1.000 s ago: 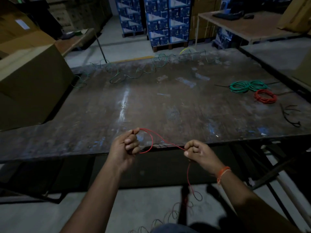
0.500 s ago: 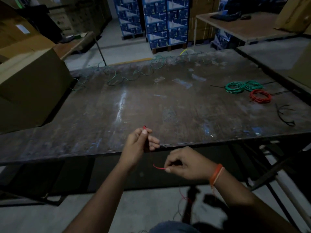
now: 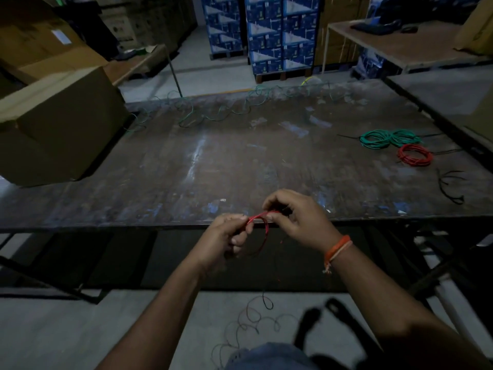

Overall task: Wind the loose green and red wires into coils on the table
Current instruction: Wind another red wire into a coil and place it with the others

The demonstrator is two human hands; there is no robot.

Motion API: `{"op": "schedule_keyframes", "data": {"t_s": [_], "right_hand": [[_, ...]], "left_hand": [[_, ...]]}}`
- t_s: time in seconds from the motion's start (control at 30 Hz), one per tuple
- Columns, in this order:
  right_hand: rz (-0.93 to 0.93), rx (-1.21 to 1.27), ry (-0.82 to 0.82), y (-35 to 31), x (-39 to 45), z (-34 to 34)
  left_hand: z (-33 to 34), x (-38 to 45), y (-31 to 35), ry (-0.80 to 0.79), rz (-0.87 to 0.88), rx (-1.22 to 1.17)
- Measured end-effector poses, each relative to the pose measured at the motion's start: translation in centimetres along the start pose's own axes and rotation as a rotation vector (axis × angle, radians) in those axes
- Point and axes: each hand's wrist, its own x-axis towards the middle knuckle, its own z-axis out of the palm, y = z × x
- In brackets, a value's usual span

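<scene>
Right, table (image 3: 240,161) first: big worn top, I stand at its near edge so finished work can drop straight onto it. Cardboard box (image 3: 53,124) sits at 10 o'clock, out of the way. Loose green wire (image 3: 213,116) trails along the far edge at 12, not yet wound. Done green coils (image 3: 389,138) and the red coil (image 3: 414,155) are parked together at 2 o'clock, black ties (image 3: 450,188) just beside them, probably for binding. Red wire (image 3: 260,220) is at the near edge, small loop between my hands. Left hand (image 3: 226,236) grips the loop to keep its shape; right hand (image 3: 296,220) pinches the strand, feeding the slack that hangs to the floor at 6.
</scene>
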Motion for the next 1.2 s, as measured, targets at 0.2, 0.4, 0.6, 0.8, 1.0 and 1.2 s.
{"op": "schedule_keyframes", "data": {"t_s": [0.2,0.4,0.6,0.8,1.0,1.2], "right_hand": [[0.502,-0.434,-0.140,4.6,-1.6,2.3],[0.773,-0.544,-0.261,3.6,-1.8,2.6],[0.583,0.557,-0.425,-0.2,-0.8,4.2],[0.645,0.180,-0.050,1.1,0.9,4.1],[0.691,-0.344,-0.592,2.8,-0.2,2.8],[0.687,0.388,-0.757,-1.2,-0.4,2.7]], "left_hand": [[0.6,-2.5,0.4,-0.119,-0.044,-0.322],[0.6,-4.1,0.9,-0.224,-0.036,-0.325],[0.7,-4.0,2.0,-0.189,0.082,-0.309],[-0.3,-4.8,1.5,-0.028,0.066,-0.443],[-0.4,-5.6,1.0,0.115,0.056,-0.370],[0.5,-5.0,1.8,0.008,0.079,-0.510]]}}
